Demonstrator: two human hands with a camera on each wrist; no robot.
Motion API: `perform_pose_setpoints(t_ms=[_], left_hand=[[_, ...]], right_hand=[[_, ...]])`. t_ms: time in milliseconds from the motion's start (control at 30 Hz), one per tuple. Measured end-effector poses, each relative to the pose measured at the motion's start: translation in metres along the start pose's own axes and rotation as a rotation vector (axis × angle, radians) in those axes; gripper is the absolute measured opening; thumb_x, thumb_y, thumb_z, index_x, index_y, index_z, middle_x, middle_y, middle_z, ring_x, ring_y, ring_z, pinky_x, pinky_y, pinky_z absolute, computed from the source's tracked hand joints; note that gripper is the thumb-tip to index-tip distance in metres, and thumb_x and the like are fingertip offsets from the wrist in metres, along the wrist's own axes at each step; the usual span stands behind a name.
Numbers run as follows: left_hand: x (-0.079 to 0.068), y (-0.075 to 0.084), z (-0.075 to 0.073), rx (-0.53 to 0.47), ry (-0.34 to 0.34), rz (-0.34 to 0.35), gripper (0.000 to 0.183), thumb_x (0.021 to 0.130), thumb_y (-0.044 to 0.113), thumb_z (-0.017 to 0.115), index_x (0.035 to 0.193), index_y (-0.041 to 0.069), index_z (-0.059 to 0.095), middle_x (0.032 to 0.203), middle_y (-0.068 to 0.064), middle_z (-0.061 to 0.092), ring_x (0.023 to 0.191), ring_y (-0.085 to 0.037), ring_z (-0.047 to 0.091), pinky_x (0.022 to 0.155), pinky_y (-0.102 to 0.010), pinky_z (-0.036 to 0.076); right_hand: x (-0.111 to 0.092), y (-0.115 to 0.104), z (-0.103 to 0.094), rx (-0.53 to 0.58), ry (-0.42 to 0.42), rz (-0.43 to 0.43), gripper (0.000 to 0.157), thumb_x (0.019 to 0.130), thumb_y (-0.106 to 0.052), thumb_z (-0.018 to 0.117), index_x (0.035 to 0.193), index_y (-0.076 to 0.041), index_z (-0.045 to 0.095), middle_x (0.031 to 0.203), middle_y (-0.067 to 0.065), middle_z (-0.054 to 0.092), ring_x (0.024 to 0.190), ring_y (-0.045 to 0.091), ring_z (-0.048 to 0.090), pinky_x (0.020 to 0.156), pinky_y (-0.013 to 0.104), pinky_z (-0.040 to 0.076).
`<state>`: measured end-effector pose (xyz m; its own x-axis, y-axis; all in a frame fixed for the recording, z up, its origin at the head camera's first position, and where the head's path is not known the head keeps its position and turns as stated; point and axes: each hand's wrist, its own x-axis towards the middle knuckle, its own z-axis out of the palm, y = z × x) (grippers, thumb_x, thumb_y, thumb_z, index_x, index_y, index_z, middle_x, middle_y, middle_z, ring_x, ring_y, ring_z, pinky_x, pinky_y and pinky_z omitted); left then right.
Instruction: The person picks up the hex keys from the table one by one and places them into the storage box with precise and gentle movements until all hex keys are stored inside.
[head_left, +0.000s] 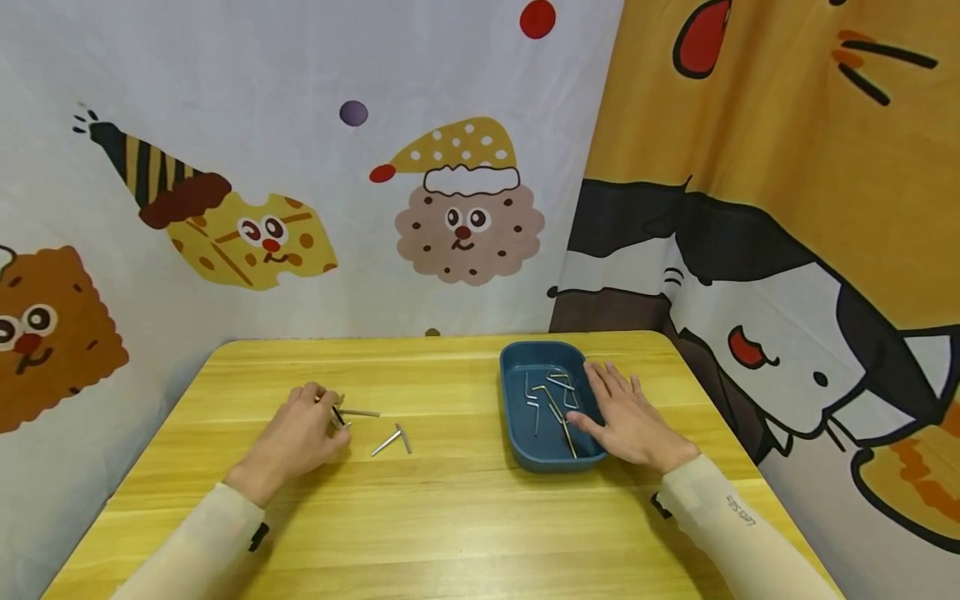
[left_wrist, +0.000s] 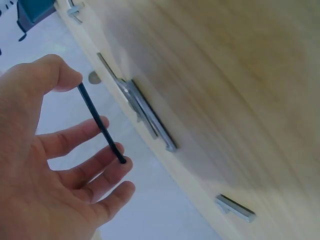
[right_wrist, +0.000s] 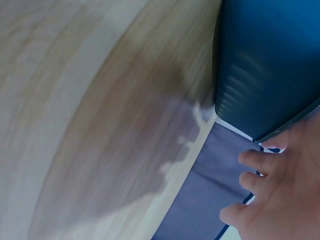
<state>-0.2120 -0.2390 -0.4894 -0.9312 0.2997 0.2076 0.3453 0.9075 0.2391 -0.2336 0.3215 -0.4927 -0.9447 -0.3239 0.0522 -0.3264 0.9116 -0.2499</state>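
Note:
My left hand [head_left: 303,429] is over the left part of the table, pinching a thin black hex key [left_wrist: 102,125] between its thumb and fingertips. Close by that hand lie a brassy grey hex key [head_left: 362,413] and, a bit to the right, two silver hex keys [head_left: 386,443] touching end to end. My right hand [head_left: 633,421] rests at the right rim of a blue plastic bin [head_left: 555,466], fingers straight and thumb over the edge. Inside the bin several L-shaped hex keys [head_left: 536,418] lie scattered, silver and brassy ones.
Both hands work above a yellow wood-grain table [head_left: 420,533]. Its far edge meets a white cloth [head_left: 300,67] printed with cartoon biscuits, and an orange cartoon curtain [head_left: 787,167] hangs along the right side.

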Motion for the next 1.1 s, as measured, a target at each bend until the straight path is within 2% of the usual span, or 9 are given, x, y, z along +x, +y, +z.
perform_pose_setpoints(t_ms=[433, 867, 1100], left_hand=[[0.004, 0.023, -0.001, 0.034, 0.027, 0.056, 0.047, 0.101, 0.027, 0.083, 0.140, 0.000, 0.077, 0.141, -0.028, 0.072, 0.127, -0.050, 0.070, 0.103, -0.070, 0.062], [0.007, 0.042, 0.006, 0.039, 0.063, 0.116, 0.045, 0.100, 0.027, 0.085, 0.137, 0.002, 0.079, 0.141, -0.024, 0.074, 0.127, -0.046, 0.072, 0.108, -0.066, 0.063], [0.010, 0.052, 0.006, 0.042, 0.066, 0.141, 0.044, 0.100, 0.026, 0.086, 0.136, 0.002, 0.078, 0.141, -0.025, 0.074, 0.125, -0.044, 0.072, 0.106, -0.066, 0.063]], right_hand=[[-0.001, 0.000, 0.002, -0.019, 0.016, 0.007, 0.102, 0.116, -0.070, 0.055, 0.186, -0.003, 0.023, 0.192, 0.027, 0.027, 0.180, 0.055, 0.019, 0.140, 0.087, 0.013], [0.000, 0.000, 0.003, -0.006, 0.015, 0.010, 0.101, 0.117, -0.070, 0.053, 0.186, -0.003, 0.021, 0.192, 0.027, 0.025, 0.180, 0.055, 0.018, 0.140, 0.087, 0.012], [0.000, 0.001, 0.003, -0.009, 0.014, 0.006, 0.101, 0.117, -0.070, 0.053, 0.186, -0.003, 0.021, 0.192, 0.027, 0.027, 0.180, 0.056, 0.018, 0.140, 0.087, 0.012]])
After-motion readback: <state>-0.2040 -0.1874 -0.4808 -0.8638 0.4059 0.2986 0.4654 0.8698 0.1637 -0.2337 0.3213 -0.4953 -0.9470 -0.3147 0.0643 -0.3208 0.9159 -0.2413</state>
